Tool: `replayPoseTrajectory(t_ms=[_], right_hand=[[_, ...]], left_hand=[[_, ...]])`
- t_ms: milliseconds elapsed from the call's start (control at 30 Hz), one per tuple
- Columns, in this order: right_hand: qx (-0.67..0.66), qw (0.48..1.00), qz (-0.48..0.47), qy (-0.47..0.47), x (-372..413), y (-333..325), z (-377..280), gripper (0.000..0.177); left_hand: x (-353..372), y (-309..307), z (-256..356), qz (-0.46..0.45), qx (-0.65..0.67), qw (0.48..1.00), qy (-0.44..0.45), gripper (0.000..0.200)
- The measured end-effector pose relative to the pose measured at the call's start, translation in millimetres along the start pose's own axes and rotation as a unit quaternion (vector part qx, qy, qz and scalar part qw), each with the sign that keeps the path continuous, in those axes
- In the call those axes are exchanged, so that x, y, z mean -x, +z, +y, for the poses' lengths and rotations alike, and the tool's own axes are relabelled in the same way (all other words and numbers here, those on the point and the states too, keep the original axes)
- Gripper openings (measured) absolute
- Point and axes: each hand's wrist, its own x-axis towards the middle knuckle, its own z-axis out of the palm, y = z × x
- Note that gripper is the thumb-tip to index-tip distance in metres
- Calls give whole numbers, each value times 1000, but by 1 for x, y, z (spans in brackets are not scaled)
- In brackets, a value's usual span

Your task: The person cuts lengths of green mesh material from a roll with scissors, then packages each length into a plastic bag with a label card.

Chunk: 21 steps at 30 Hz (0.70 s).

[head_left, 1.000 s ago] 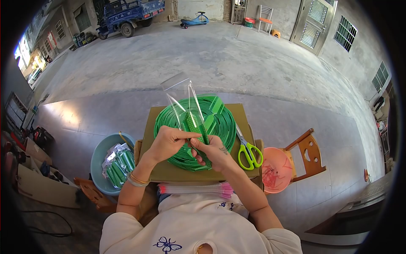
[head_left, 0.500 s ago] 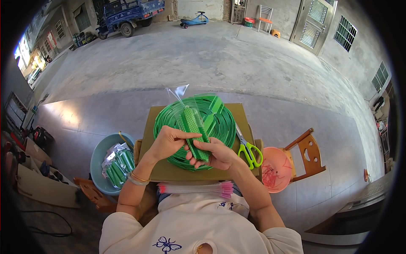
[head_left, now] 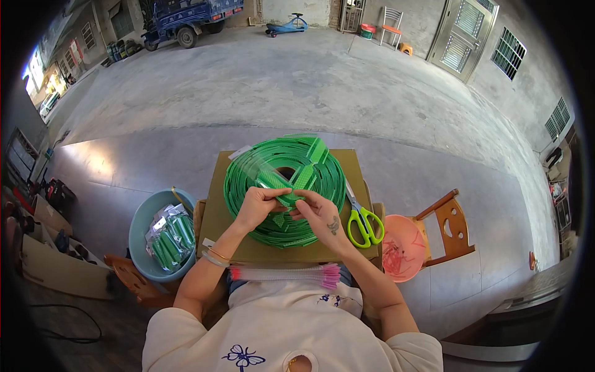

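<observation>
Both hands are over a large coil of green plastic strip [head_left: 254, 155] lying on a brown box [head_left: 217, 248]. Between them is a clear plastic bag with a green dotted strip inside [head_left: 273, 180], tilted up to the left. My left hand [head_left: 255, 208] pinches its near end with thumb and forefinger. My right hand [head_left: 318, 217] closes its fingertips on the same end from the right side. Lime-handled scissors [head_left: 365, 227] rest beside the coil, at the box's right edge. A bundle of clear strips with pink ends [head_left: 285, 274] lies across the lap.
At left, a blue basin [head_left: 139, 229] of green packets stands over a wooden chair [head_left: 133, 279]. A pink basin [head_left: 409, 248] with red scraps is on the right, by another wooden chair [head_left: 455, 226]. A blue three-wheeled truck [head_left: 186, 22] stands far back.
The bag has tipped down toward the left, flatter over the coil. My right hand has turned and moved slightly up; my left hand has shifted a little right.
</observation>
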Motion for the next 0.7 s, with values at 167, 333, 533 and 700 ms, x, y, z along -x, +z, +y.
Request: replayPoseTrajectory(t_ms=[167, 333, 533, 700], right_hand=[[359, 917, 1, -175, 4, 0, 4, 27], [425, 853, -20, -301, -8, -3, 14, 26], [440, 846, -101, -285, -28, -7, 29, 35], [484, 819, -138, -276, -36, 3, 31, 62]], left_hand=[[6, -2, -3, -29, 52, 998, -24, 40], [12, 10, 5, -43, 82, 996, -9, 47], [19, 19, 8, -52, 123, 991, -12, 60], [20, 20, -8, -47, 58, 997, 18, 67]])
